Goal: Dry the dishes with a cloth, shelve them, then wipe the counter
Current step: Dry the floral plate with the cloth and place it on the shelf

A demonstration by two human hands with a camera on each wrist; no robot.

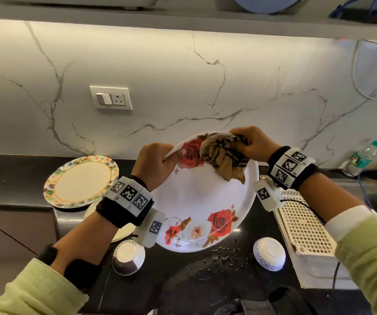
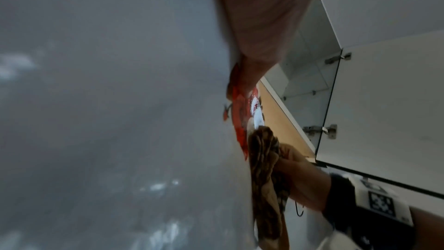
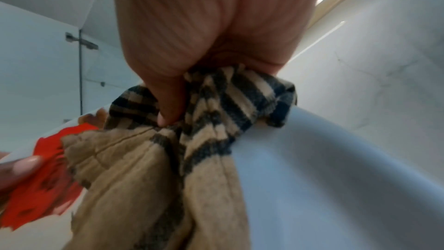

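A large white plate with red roses [image 1: 202, 201] is held tilted above the black counter [image 1: 12, 173]. My left hand [image 1: 154, 164] grips its upper left rim, thumb on the rose print. My right hand [image 1: 254, 143] bunches a tan cloth with dark stripes [image 1: 225, 155] and presses it on the plate's far rim. In the right wrist view the cloth [image 3: 187, 149] wraps over the plate edge [image 3: 336, 168] under my thumb. The left wrist view shows the plate [image 2: 120, 121] from close up, with the cloth [image 2: 264, 168] beside it.
A plate with a colourful rim [image 1: 80, 181] lies on the counter at left. Two upturned bowls [image 1: 128, 256] [image 1: 269, 253] sit near the front edge, water drops [image 1: 219, 253] between them. A white perforated rack [image 1: 303, 226] stands right, a water bottle [image 1: 360, 159] behind it. A shelf [image 1: 183, 19] runs overhead.
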